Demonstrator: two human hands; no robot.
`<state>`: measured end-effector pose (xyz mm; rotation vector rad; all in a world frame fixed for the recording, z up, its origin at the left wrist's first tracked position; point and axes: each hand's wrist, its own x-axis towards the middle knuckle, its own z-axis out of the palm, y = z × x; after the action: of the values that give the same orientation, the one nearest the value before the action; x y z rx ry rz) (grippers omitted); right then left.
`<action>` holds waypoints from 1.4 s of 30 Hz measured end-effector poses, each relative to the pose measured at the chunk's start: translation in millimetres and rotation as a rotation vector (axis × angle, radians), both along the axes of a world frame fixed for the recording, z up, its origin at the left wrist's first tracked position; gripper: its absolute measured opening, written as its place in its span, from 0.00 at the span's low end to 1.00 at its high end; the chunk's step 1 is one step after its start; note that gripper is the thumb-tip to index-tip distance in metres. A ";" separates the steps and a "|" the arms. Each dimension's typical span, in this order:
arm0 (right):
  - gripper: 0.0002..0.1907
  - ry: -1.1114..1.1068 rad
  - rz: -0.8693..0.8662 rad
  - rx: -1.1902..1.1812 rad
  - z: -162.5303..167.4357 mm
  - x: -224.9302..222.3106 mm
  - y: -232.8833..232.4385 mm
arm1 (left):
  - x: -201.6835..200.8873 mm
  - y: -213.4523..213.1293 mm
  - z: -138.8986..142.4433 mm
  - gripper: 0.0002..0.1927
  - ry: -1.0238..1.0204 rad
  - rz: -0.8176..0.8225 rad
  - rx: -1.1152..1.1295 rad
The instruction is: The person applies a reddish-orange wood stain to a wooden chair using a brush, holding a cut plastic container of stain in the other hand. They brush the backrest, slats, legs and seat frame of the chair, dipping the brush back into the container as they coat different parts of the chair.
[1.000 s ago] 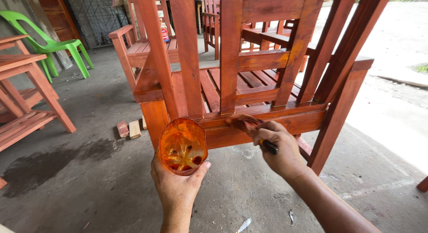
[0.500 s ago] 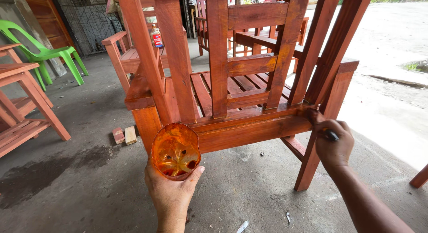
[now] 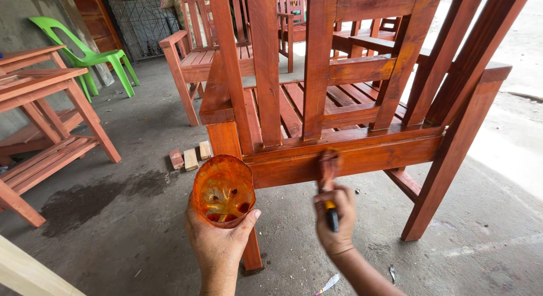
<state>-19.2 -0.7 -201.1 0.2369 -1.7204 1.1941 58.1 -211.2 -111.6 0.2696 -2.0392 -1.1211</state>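
Paintbrush sits in your right hand, fist closed round the dark handle with its yellow band, bristles up and pressed on the front rail of the reddish wooden chair just above that hand. Step in hand, by my read: brushing stain along that lower rail. The rail looks glossy and wet to the right of the brush, duller to the left toward the corner post. Next move calls for steady pressure along the grain and a reload once the bristles run dry, cup being close by on the left.

Your left hand grips the orange plastic cup from below, fingers wrapped round its base, mouth tilted toward you. Inside: a shallow pool of dark reddish-brown stain at the bottom, walls smeared, mostly empty. Cup is level with and just left of the brush hand, not touching the chair.

Farther left of the cup hand: small wood blocks on the concrete floor, a slatted wooden bench, and a green plastic chair beyond.
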 end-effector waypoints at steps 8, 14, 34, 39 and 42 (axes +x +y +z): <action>0.09 -0.142 0.488 0.062 0.3 26.7 -73.1 | 2.2 -15.8 -0.4 0.55 0.047 0.027 0.015; 0.06 -0.181 0.483 0.035 -6.5 2.4 -39.1 | -1.5 5.4 -0.7 0.54 0.118 -0.041 0.052; 0.06 -0.217 -0.113 0.075 -14.3 -16.7 224.2 | -33.9 83.0 -15.1 0.49 0.107 -0.136 0.048; 0.06 -0.180 -0.196 -0.092 -16.1 -20.8 259.7 | -43.0 84.8 -21.5 0.51 0.129 -0.084 -0.025; 0.07 -0.134 -0.242 -0.242 -10.6 -21.9 272.5 | -43.5 80.5 -25.6 0.49 0.118 -0.148 0.078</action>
<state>-41.1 271.7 -211.7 -0.1965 -1.6450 1.2448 14.6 -130.7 -137.2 0.0897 -1.9389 -1.2789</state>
